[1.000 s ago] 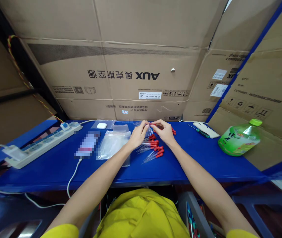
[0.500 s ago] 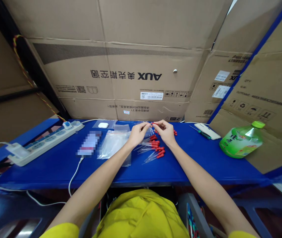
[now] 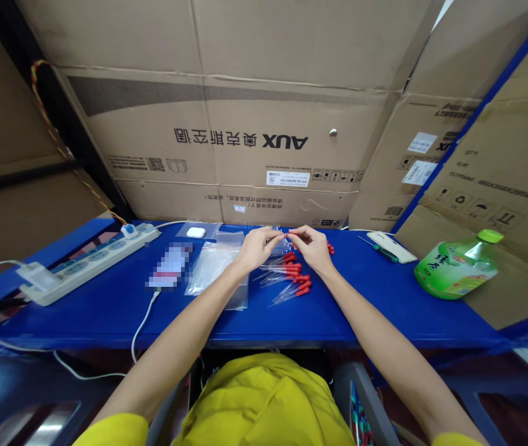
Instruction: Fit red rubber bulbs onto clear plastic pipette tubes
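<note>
My left hand [image 3: 258, 250] and my right hand [image 3: 314, 249] meet over the back half of the table, with thumbs and forefingers pinched together. Between the fingertips a bit of red shows, the bulb of a dropper; most of that dropper is covered by my fingers. Just below my hands lie several clear droppers with red bulbs [image 3: 302, 285], in small groups, tips pointing left. More clear tubes [image 3: 283, 245] lie behind and between my hands. Some red bulbs [image 3: 330, 248] sit to the right of my right hand. Clear plastic bags [image 3: 210, 272] lie left of my left forearm.
Left on the blue table [image 3: 351, 322] are a phone [image 3: 169, 267] on a charging cable, a white case [image 3: 195, 233] and a power strip [image 3: 101, 260]. Rightward lie a white object [image 3: 391, 246], a green-handled tool [image 3: 387, 253] and a green bottle [image 3: 454, 266]. Cardboard [image 3: 254, 111] walls the back.
My hands stay together in nearly the same place, fingertips shifting slightly around the small red piece. The whole view has moved a little, so everything sits slightly further right.
</note>
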Available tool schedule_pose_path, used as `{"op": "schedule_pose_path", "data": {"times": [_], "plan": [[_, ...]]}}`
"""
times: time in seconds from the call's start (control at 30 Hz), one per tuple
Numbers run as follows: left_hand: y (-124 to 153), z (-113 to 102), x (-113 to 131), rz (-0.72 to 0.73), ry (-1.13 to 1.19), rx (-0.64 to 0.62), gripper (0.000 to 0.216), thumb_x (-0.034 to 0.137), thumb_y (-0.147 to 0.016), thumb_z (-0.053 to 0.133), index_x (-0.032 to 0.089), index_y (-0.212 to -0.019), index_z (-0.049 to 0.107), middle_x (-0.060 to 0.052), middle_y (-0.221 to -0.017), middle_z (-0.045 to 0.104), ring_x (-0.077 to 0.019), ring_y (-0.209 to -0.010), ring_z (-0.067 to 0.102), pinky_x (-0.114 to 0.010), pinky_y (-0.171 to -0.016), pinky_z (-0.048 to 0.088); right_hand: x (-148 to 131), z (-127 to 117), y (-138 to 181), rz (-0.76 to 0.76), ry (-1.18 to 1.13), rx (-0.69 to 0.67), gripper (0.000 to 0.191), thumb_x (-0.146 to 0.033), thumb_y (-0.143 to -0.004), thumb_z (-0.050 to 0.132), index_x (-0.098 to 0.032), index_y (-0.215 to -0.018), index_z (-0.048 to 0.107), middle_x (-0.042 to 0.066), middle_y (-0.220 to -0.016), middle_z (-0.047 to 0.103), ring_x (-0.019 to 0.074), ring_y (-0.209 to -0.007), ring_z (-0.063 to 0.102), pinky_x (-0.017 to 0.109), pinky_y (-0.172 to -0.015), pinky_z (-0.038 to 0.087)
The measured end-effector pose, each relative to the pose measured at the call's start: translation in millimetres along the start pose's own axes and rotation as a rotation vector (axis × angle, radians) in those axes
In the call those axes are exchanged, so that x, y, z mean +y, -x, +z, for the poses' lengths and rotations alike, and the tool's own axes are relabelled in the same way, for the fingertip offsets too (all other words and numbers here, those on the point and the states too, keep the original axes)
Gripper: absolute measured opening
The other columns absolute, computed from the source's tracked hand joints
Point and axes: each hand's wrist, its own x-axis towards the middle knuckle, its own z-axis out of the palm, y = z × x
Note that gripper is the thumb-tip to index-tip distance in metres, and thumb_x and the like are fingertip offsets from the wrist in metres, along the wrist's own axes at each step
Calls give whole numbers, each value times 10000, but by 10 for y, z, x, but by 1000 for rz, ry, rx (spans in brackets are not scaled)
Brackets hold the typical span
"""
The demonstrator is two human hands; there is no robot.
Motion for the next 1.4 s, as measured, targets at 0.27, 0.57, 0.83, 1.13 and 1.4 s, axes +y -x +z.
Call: {"op": "schedule_pose_path", "data": {"times": [0.27,0.57,0.83,1.13,1.4], "plan": [[-5,-29,-34,21,-51,-49,358,390,-1057,488,224,-1143,794,-86,-943,721,-221,-888,645,-317,-823,457,-33,-50,1,-28,141,-74,318,-541,-874,727,-230,-931,767,47,-818,773,229,-711,721,349,-675,563],[-26,-88,-36,7,103,2,443,460,-1061,457,205,-1054,820,-48,-785,666,-191,-775,596,-305,-772,441,-106,53,-4,40,-125,-19,356,-560,-800,801,-222,-867,713,17,-741,711,175,-652,671,312,-620,575],[-60,-27,-120,-63,288,-15,384,411,-1024,527,169,-978,822,-63,-924,759,-194,-831,660,-292,-772,457,-105,41,9,4,-44,-21,333,-549,-847,763,-222,-889,719,41,-824,743,193,-662,688,328,-631,586],[-32,-38,-192,46,157,-26,325,368,-1027,558,178,-1040,822,-67,-897,743,-180,-798,632,-294,-746,431,-133,-21,38,-311,326,-104,194,-376,-980,647,-209,-936,734,70,-916,778,229,-850,733,354,-819,562],[-56,-17,-139,-24,132,59,302,386,-1009,599,195,-1058,828,-64,-888,739,-169,-756,617,-291,-726,434,-91,21,15,-224,273,-43,176,-349,-963,655,-196,-1020,721,65,-961,773,199,-805,731,308,-731,575]]}}
